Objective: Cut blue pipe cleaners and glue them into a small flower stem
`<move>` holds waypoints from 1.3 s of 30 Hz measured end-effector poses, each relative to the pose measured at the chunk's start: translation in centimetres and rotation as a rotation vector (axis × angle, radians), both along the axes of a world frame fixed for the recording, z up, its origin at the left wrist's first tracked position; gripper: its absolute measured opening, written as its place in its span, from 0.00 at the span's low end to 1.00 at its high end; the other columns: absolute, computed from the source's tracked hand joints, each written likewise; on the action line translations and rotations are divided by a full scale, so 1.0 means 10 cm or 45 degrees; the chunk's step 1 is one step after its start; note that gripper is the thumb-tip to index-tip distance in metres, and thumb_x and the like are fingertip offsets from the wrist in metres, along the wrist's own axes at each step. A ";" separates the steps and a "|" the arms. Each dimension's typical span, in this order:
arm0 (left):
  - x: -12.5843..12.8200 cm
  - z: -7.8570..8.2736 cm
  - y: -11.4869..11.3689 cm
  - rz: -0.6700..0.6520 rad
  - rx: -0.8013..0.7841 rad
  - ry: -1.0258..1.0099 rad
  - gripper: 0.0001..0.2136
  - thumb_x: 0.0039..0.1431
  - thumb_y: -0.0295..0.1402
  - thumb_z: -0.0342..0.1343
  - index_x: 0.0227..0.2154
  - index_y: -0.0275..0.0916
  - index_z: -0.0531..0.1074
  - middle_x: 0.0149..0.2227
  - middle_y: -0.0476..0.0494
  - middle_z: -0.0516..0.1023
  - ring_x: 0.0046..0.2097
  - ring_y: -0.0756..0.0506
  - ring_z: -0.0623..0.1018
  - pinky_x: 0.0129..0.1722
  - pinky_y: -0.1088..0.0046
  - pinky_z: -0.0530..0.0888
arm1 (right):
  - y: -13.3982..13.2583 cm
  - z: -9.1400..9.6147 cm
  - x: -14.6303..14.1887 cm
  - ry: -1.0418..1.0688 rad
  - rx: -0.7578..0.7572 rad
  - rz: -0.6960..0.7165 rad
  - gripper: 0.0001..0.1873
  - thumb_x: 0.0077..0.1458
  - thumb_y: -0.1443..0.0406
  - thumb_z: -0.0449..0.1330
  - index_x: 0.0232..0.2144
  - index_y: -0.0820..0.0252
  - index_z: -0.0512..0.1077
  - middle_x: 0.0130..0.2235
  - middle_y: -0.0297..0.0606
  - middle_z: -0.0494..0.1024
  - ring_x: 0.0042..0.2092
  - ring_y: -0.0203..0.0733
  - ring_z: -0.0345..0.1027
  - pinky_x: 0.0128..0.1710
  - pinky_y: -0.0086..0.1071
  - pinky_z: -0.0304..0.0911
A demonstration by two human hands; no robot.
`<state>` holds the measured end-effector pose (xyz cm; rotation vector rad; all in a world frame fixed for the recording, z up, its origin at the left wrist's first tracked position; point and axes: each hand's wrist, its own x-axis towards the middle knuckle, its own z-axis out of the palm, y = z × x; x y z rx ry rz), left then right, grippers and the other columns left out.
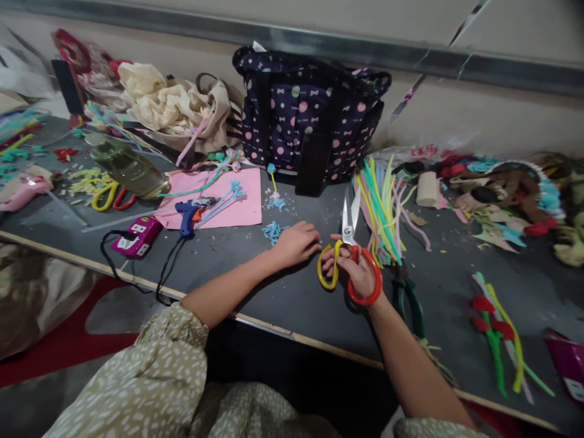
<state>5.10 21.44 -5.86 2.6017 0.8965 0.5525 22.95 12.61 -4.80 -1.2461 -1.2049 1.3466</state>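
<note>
The scissors (350, 240) are gripped by the right hand (354, 271) through both handles. The left hand (296, 242) is laid on the table (255, 286), fingers curled; any hold cannot be told.

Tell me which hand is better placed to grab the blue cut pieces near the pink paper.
Probably the left hand: it rests on the table, seemingly empty, right beside the blue cut pieces. The right hand is farther off, with its fingers through the handles of the scissors.
</note>
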 end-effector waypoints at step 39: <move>-0.20 0.18 0.18 0.306 -1.613 -1.586 0.13 0.47 0.37 0.68 0.25 0.37 0.69 0.24 0.52 0.68 0.25 0.55 0.66 0.28 0.77 0.67 | -0.12 -0.07 -0.01 -1.201 0.565 -0.083 0.25 0.54 0.62 0.57 0.55 0.56 0.68 0.39 0.39 0.79 0.32 0.40 0.72 0.35 0.32 0.68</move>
